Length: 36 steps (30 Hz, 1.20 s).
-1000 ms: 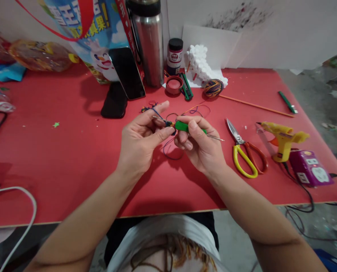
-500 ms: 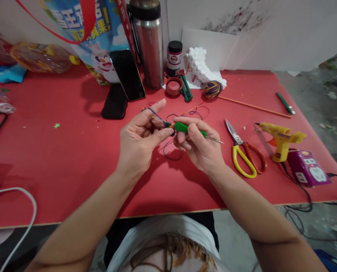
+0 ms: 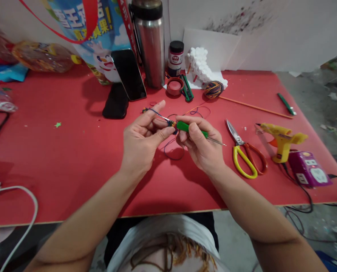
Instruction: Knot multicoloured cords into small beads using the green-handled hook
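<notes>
My left hand [image 3: 141,139] pinches a small multicoloured crochet piece [image 3: 172,124] between thumb and fingers. Its index finger is raised, with dark blue yarn running over it. In my right hand [image 3: 201,145] is a green-handled crochet hook [image 3: 184,126], gripped between thumb and fingers. The hook's thin metal shaft reaches left into the stitches, and a second metal tip sticks out to the right. Loose yarn [image 3: 173,158] curls on the table beneath the hands. A ball of dark and orange yarn [image 3: 213,90] lies behind them. Much of the crochet piece is hidden by my fingers.
Scissors [image 3: 243,155], a yellow glue gun [image 3: 283,139] and a purple power socket [image 3: 308,170] lie to the right. Behind are a phone [image 3: 129,75], a steel flask [image 3: 152,49], a jar [image 3: 175,58], a green cutter [image 3: 187,88] and a white ball-covered model [image 3: 199,62]. An orange stick [image 3: 256,107] extends rightward.
The hook's shaft shows more clearly above the left fingers, and the crochet piece has shifted slightly. Both hands keep their grips. The whole view has moved a little.
</notes>
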Motion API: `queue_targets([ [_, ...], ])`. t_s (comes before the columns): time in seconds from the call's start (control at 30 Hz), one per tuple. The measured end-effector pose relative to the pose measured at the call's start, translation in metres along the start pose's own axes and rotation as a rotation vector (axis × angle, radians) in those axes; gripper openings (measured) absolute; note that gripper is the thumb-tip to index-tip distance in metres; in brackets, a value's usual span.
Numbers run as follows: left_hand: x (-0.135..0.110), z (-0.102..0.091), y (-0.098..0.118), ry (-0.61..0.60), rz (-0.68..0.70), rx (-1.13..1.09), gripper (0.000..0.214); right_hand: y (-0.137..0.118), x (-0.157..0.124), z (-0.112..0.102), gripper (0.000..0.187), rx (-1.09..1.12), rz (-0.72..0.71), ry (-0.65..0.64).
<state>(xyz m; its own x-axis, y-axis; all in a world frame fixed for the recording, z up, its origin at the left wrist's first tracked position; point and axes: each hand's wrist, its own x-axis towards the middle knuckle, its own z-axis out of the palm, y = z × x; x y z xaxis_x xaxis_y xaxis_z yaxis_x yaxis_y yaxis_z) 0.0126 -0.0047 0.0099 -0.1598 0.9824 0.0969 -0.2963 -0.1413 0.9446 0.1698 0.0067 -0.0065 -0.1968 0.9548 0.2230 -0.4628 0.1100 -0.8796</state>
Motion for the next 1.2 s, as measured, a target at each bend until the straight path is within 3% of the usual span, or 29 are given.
queue_targets([
  [0.23, -0.003, 0.004, -0.008, 0.040, -0.059, -0.003, 0.048, 0.003, -0.014, 0.001, 0.026, -0.556, -0.263, 0.078],
  [0.37, -0.002, 0.005, -0.008, 0.019, -0.057, -0.016, 0.043, 0.004, -0.017, 0.002, 0.027, -0.596, -0.276, 0.102],
  [0.47, -0.001, 0.005, -0.004, 0.003, -0.073, -0.021, 0.044, 0.005, -0.016, 0.003, 0.028, -0.503, -0.219, 0.131],
  [0.57, 0.002, 0.004, 0.003, -0.013, -0.111, -0.058, 0.045, 0.006, -0.012, 0.006, 0.026, -0.244, -0.133, 0.137],
  [0.77, 0.008, -0.003, 0.007, -0.056, -0.104, -0.057, 0.048, 0.003, 0.002, 0.007, 0.024, 0.215, 0.083, 0.034],
  [1.03, 0.006, -0.010, 0.011, -0.137, -0.090, 0.075, 0.057, -0.003, 0.009, -0.006, 0.024, 0.328, 0.294, -0.005],
  [1.2, 0.003, -0.012, 0.016, -0.218, -0.078, 0.143, 0.052, -0.009, 0.014, -0.015, 0.023, 0.351, 0.388, -0.053],
])
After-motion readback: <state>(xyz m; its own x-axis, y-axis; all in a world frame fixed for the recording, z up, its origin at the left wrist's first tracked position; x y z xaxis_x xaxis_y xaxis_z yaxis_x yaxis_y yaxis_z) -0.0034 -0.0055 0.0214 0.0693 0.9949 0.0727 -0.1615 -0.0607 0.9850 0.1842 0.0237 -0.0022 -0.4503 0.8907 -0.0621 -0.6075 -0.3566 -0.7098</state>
